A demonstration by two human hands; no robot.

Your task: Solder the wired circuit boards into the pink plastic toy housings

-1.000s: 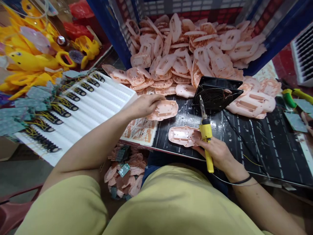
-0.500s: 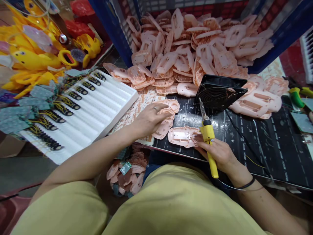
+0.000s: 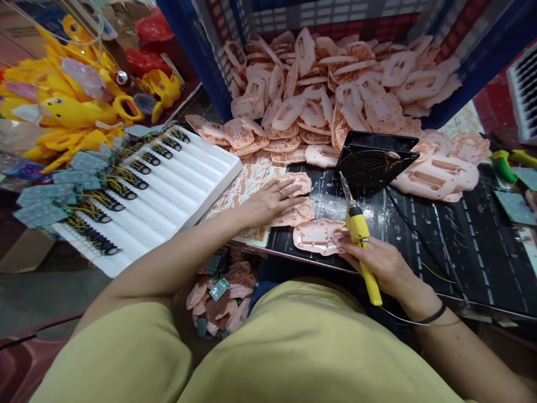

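My left hand (image 3: 268, 202) lies flat over two pink plastic shells, its fingers stretched out to the right. The upper shell (image 3: 301, 182) and the lower shell (image 3: 302, 212) show past the fingertips. In my right hand (image 3: 384, 263) is a yellow soldering iron (image 3: 358, 226), its metal tip pointing up and away from me. The fingers of that hand also touch the right end of another pink shell (image 3: 316, 236), which lies inner side up near the table edge. Behind the iron's tip stands a small black fan (image 3: 364, 165).
A blue crate (image 3: 199, 61) heaped with pink shells stands at the back. On the left, a white foam tray (image 3: 184, 190) carries black round parts with yellow wires and green circuit boards (image 3: 67, 193). Yellow toy parts (image 3: 79, 109) lie beyond it. Green-handled pliers (image 3: 503, 166) are at the right.
My left hand has flattened, its fingers straightening over the two shells, which now sit farther apart. My right hand keeps the soldering iron in about the same place.
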